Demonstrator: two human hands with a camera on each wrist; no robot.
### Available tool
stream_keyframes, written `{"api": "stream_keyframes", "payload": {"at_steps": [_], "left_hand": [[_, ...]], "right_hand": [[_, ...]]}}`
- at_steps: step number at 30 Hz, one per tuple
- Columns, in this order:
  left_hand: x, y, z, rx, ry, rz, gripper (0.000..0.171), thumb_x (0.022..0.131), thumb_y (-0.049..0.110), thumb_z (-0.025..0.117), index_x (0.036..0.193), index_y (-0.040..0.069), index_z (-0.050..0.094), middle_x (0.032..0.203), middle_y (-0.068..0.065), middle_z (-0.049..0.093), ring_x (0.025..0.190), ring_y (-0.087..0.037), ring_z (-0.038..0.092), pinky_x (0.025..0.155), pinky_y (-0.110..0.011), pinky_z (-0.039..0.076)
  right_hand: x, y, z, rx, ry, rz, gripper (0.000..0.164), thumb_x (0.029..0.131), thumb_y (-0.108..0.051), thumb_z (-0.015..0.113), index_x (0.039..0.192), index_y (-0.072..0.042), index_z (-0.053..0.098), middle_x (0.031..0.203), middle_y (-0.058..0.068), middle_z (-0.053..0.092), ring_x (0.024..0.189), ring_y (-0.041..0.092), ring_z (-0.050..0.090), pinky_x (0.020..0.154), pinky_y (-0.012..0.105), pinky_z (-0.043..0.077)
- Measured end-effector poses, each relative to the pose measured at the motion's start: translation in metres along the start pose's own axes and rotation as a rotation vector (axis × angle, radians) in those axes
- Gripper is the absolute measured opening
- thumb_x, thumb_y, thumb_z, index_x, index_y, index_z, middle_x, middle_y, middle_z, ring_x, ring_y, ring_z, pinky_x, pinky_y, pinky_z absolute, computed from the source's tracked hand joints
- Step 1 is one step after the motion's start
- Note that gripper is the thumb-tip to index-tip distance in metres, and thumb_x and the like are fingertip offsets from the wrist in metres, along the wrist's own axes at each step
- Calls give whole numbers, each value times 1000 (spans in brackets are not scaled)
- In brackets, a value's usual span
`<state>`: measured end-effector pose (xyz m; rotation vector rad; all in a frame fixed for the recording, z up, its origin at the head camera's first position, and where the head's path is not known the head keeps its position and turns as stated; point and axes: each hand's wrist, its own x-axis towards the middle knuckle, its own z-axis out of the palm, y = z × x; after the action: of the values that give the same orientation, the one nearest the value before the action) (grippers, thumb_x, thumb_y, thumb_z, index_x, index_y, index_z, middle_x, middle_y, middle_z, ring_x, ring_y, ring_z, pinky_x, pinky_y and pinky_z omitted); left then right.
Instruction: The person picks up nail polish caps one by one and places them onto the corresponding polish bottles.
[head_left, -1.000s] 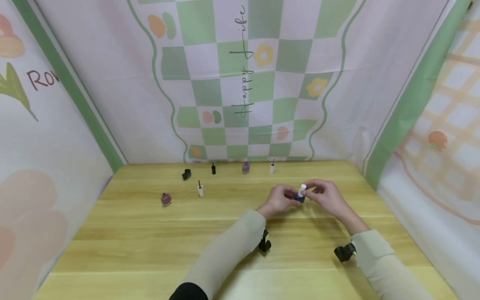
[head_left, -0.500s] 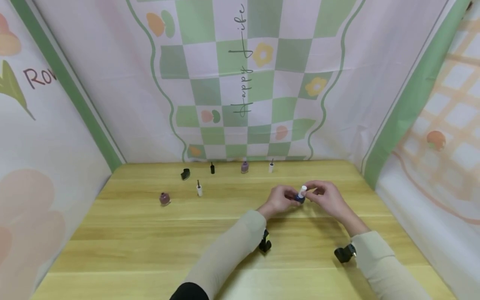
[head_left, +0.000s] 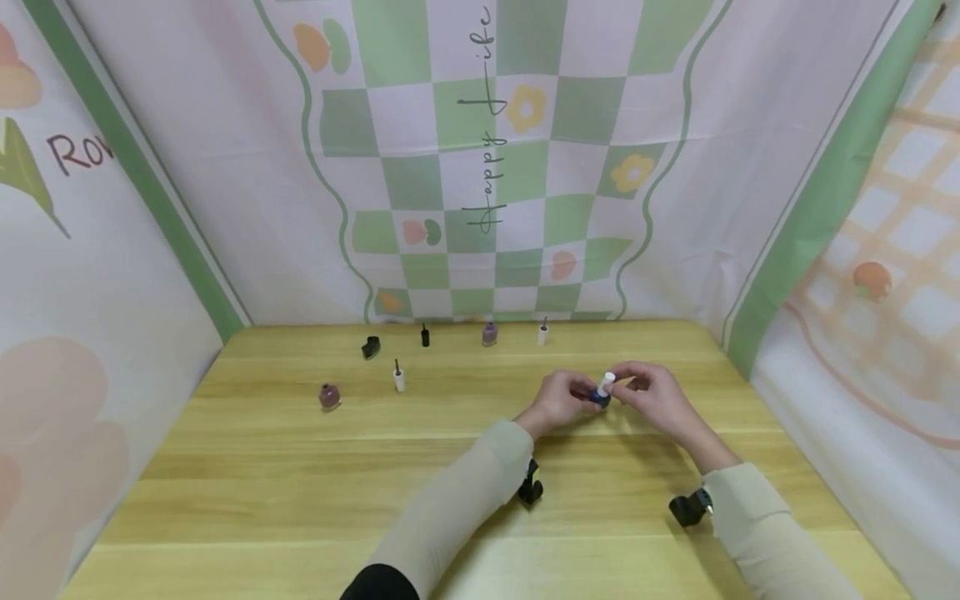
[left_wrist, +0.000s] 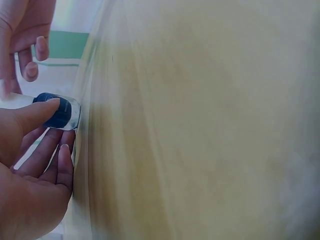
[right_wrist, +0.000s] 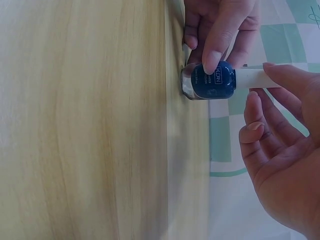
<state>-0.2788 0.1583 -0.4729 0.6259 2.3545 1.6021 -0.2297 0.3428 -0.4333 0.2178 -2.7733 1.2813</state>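
A dark blue nail polish bottle (right_wrist: 215, 82) with a white cap (right_wrist: 252, 78) stands at the right part of the table, close over the wood. My left hand (head_left: 564, 395) grips the bottle's glass body, its thumb pressed on the label, as the left wrist view shows. My right hand (head_left: 652, 394) pinches the white cap between thumb and fingers, with the other fingers loosely bent below it in the right wrist view. The cap sits on the bottle's neck and leans slightly to the right in the head view.
Along the table's back are a dark bottle lying tilted (head_left: 371, 347), a black brush cap (head_left: 425, 337), a purple polish bottle (head_left: 490, 335) and a white brush cap (head_left: 543, 333). Farther left stand a mauve bottle (head_left: 329, 397) and another white brush cap (head_left: 399, 379). Curtains border the table (head_left: 300, 500).
The white cap and the right hand's fingertips have shifted very slightly to the right. My left hand stays on the bottle, and the other bottles and caps keep their places.
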Motion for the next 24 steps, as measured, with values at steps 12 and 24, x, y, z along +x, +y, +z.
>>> {"api": "stream_keyframes", "payload": {"at_steps": [12,24], "left_hand": [[-5,-3,-8,-10,-24,-1,23,85,7,84,106,8,77,91,3,73,79,-4,64,75,-19,54],[-21,-7,-37,-33,-34,-7,40,85,8,83,122,2,68,118,-12,71,95,-14,67,81,-24,57]], "right_hand": [[-4,-6,-4,-21,-19,-12,38,98,-27,73,125,-2,67,119,18,69,85,21,67,67,29,55],[-16,-13,-15,-144,-14,-51,44,97,-25,74,134,-4,61,124,19,66,95,28,63,71,31,55]]}}
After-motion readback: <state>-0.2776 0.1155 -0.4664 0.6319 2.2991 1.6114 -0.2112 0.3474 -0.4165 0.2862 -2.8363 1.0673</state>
